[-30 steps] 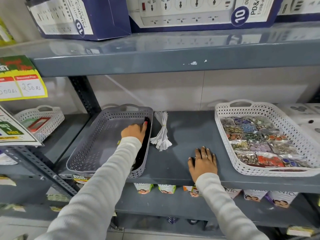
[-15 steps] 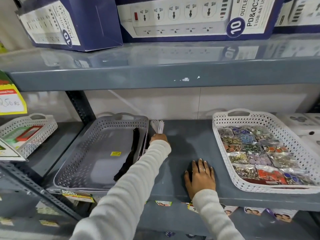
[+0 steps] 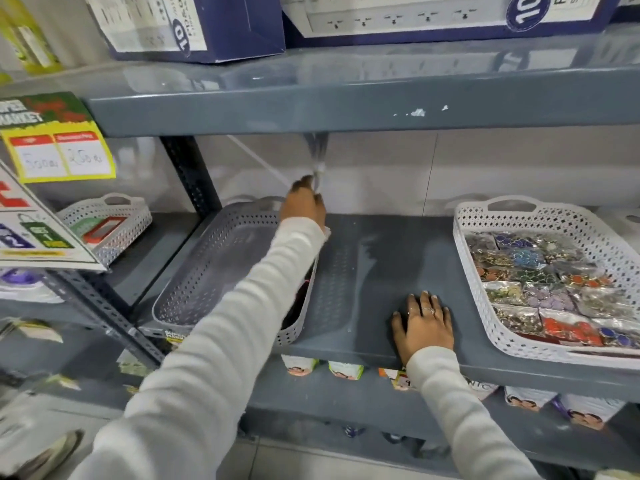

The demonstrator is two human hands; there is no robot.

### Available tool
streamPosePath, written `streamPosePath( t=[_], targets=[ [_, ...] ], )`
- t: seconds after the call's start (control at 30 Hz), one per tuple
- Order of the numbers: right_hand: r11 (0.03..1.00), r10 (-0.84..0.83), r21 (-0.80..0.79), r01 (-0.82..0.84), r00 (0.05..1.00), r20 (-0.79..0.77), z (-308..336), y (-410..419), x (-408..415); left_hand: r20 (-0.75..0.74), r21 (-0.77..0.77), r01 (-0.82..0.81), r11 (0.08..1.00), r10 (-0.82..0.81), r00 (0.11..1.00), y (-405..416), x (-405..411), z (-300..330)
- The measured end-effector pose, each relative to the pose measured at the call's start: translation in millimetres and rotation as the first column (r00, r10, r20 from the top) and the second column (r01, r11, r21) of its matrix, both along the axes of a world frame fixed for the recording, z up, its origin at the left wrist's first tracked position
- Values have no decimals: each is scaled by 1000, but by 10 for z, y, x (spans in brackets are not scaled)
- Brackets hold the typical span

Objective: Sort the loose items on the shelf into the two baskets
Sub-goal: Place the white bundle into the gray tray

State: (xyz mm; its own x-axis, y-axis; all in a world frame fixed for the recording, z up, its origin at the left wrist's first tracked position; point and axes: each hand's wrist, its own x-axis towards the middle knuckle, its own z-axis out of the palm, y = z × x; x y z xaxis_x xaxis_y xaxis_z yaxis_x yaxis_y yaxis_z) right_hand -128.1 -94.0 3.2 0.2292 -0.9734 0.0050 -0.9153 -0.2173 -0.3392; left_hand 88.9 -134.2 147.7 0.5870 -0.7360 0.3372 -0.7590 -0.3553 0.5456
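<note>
2 baskets sit on the grey metal shelf (image 3: 398, 271) in the head view, the only view: a grey perforated plastic basket (image 3: 207, 271) at left and a white perforated plastic basket (image 3: 464, 271) at right, the white one already filled with small packets of colourful trinkets (image 3: 540, 289). The left hand (image 3: 303, 206) is closed around a bundle of thin white strings (image 3: 319, 161), blurred, held up in the air above the far end of the grey basket. Half a second ago that bundle lay on the shelf just beside the grey basket, with the hand arriving on it; now the shelf between the baskets is bare. A dark item (image 3: 296, 303) lies inside the grey basket along its right wall. The right hand (image 3: 424, 320) lies flat and open on the shelf, holding nothing. Judging by this, the bundle is the last loose item, and dropping it into the grey basket would probably finish the sorting.
</note>
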Motion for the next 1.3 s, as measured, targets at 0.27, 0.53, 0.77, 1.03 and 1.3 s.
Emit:
streamPosePath(
  t=[0.27, 0.53, 0.77, 1.03, 1.3],
  targets=[
    [1000, -3, -7, 2, 1000, -28, -24, -12, 7, 1, 290, -202, 935, 211, 978, 468, 597, -315],
    [1000, -14, -26, 13, 1000, -15, -39, -24, 16, -97, 510, -65, 858, 132, 986, 660, 531, -741],
    [999, -20, -38, 20, 1000, -20, -56, -23, 24, -202, 503, 47, 863, 65, 977, 575, 361, -786],
    [999, -15, -30, 14, 999, -39, -26, -17, 12, 50, 680, -41, 732, 10, 999, 728, 339, -740],
    [1000, -6, -15, 5, 997, -72, 15, -2, 9, -14, 856, 103, 507, -178, 984, 774, 313, -589]
  ],
)
